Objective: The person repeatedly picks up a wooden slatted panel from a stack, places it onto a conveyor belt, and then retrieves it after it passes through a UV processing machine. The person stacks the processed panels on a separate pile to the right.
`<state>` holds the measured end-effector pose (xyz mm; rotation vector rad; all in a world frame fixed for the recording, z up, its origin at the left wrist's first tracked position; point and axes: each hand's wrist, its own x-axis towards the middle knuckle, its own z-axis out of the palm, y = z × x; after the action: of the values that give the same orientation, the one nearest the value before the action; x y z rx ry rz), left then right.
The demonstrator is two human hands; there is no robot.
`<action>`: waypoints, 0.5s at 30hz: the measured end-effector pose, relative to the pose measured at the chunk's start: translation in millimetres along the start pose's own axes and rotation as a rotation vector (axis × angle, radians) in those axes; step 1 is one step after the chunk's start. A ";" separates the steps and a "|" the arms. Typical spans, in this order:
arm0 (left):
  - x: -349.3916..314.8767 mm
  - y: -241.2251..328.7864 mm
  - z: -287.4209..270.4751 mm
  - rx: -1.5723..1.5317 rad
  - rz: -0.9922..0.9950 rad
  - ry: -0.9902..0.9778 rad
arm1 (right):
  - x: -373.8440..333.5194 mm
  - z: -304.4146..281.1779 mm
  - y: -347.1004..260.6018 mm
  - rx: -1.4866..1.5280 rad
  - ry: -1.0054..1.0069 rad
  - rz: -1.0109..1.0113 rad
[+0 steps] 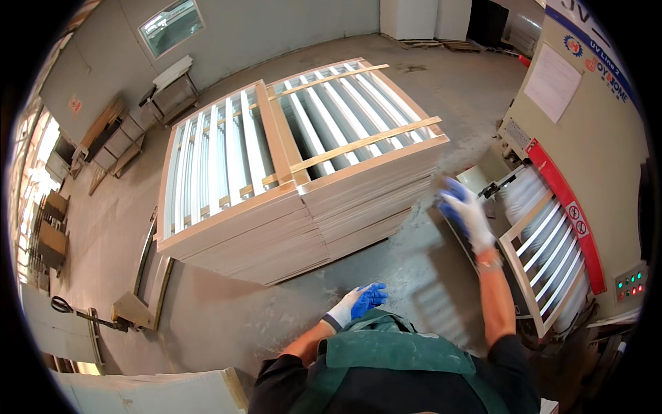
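Observation:
My left hand (358, 303), in a white glove with a blue palm, hangs in front of my green apron (386, 348). Its fingers are loosely bent and nothing shows in them. To the right, my right hand (467, 212), gloved the same way, is raised with fingers stretched out and blurred by motion; I see nothing in it. Nearest to that hand is a slatted frame (511, 257) with a light brown border and white slats, lying tilted at the machine's opening. Ahead stand two adjoining stacks of similar frames (365, 200), with thin wooden strips (365, 145) across the top.
At the right rises a beige machine (586, 131) with a red guard bar (565, 214) and lit buttons (630, 281). A pallet jack (131, 310) stands on the left. Pale panels (152, 390) lie at the lower left. Carts (117, 148) stand near the far wall.

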<state>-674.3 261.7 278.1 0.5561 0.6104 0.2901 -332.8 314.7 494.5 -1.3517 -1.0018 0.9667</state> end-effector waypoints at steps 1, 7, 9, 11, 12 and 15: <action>-9.5 1.6 -5.5 0.001 0.027 0.044 | 22.8 59.4 -21.8 -0.095 -0.141 0.000; -52.0 16.6 -42.8 -0.158 0.227 0.202 | 84.6 308.6 -103.3 -0.630 -0.499 -0.055; -85.6 48.7 -27.8 -0.156 0.301 0.261 | 88.3 341.4 -119.6 -0.782 -0.536 0.068; -105.2 58.6 -33.0 -0.110 0.413 0.327 | 109.4 367.9 -90.7 -1.068 -0.391 -0.175; -113.0 63.9 -43.8 -0.085 0.485 0.344 | 118.6 369.6 -83.9 -1.079 -0.443 -0.189; -143.2 85.0 -63.3 -0.198 0.758 0.242 | 143.7 364.8 -65.0 -0.922 -0.450 -0.058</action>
<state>-833.5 297.4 349.4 0.5464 0.5749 1.1335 -639.4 561.0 552.2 -1.8571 -1.9725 0.7960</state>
